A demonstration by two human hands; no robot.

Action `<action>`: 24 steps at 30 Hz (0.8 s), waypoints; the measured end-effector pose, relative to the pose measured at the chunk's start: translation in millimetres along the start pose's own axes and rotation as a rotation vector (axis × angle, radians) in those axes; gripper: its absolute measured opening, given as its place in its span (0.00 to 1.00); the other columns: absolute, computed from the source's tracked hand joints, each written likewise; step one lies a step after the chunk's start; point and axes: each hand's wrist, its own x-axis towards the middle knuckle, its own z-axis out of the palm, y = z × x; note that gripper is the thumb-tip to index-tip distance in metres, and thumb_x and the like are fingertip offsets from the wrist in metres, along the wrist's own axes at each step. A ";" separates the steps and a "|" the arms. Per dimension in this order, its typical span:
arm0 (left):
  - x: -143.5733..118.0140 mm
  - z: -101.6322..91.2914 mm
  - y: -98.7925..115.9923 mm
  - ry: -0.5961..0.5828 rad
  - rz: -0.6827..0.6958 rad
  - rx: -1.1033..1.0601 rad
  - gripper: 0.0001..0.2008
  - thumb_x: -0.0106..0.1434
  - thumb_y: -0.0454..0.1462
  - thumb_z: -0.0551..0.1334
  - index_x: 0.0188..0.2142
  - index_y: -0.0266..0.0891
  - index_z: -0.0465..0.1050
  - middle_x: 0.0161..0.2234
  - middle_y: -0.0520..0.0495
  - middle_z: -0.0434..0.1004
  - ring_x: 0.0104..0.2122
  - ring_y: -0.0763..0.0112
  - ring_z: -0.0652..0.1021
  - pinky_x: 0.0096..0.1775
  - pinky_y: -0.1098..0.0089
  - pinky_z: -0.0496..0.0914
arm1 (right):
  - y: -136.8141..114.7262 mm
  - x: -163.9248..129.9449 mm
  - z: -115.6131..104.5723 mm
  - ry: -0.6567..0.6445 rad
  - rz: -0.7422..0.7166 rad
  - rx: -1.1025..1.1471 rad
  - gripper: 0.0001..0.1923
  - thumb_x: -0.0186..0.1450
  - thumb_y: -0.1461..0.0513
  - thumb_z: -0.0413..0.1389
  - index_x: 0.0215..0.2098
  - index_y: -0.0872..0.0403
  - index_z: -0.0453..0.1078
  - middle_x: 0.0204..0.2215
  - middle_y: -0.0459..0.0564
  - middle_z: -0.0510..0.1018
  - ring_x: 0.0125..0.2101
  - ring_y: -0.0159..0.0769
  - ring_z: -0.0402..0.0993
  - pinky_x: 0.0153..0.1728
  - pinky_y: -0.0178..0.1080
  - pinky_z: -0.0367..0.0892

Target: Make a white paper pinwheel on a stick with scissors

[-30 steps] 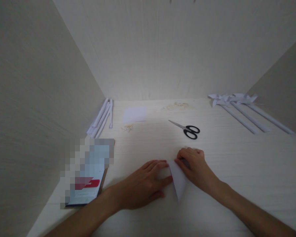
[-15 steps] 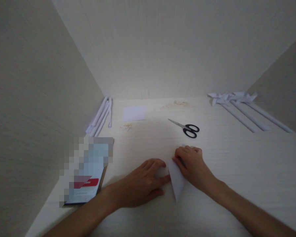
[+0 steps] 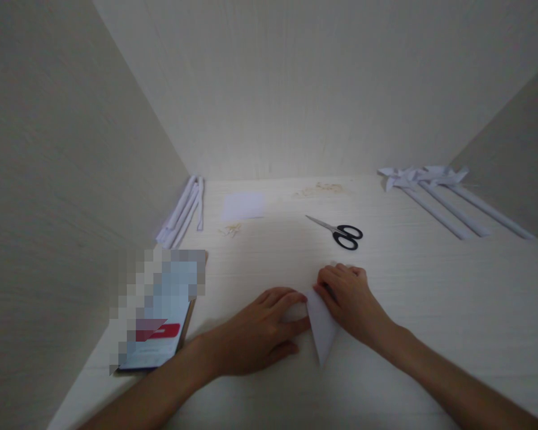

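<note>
A folded sheet of white paper (image 3: pixel 321 328) lies on the pale table (image 3: pixel 430 286), tapering to a point toward me. My left hand (image 3: pixel 260 331) rests flat with its fingertips pressing the paper's left part. My right hand (image 3: pixel 349 298) presses down on the paper's upper right edge with bent fingers. Both hands touch the paper; part of it is hidden under them.
Black-handled scissors (image 3: pixel 341 233) lie just beyond my right hand. A small white paper square (image 3: pixel 244 206) and rolled paper sticks (image 3: pixel 183 212) are at the back left. Paper pinwheels on sticks (image 3: pixel 434 191) lie at the back right. A phone (image 3: pixel 159 316) rests at the left.
Almost nothing has moved. Both hands stay pressed on the folded paper, shifted only very slightly.
</note>
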 end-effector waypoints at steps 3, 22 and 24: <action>-0.4 0.2 -0.5 -0.011 0.009 0.019 0.18 0.59 0.39 0.54 0.50 0.43 0.62 0.55 0.42 0.55 0.54 0.58 0.58 0.52 0.59 0.57 | -0.5 0.0 -0.4 -0.005 -0.001 0.004 0.08 0.61 0.66 0.46 0.24 0.55 0.62 0.25 0.47 0.71 0.30 0.37 0.64 0.33 0.40 0.49; -1.4 0.8 -2.8 -0.017 0.054 0.078 0.19 0.60 0.41 0.53 0.50 0.42 0.61 0.57 0.41 0.55 0.55 0.58 0.58 0.53 0.58 0.56 | -1.8 0.8 -1.3 -0.023 0.015 0.000 0.07 0.61 0.65 0.47 0.25 0.55 0.62 0.25 0.47 0.72 0.30 0.37 0.64 0.34 0.40 0.49; -1.8 0.9 -3.2 -0.022 0.058 0.082 0.19 0.60 0.41 0.53 0.50 0.42 0.60 0.57 0.41 0.54 0.56 0.59 0.57 0.54 0.58 0.54 | -1.8 1.1 -1.7 -0.027 0.019 -0.002 0.07 0.60 0.65 0.47 0.25 0.55 0.63 0.25 0.47 0.71 0.30 0.37 0.65 0.34 0.40 0.50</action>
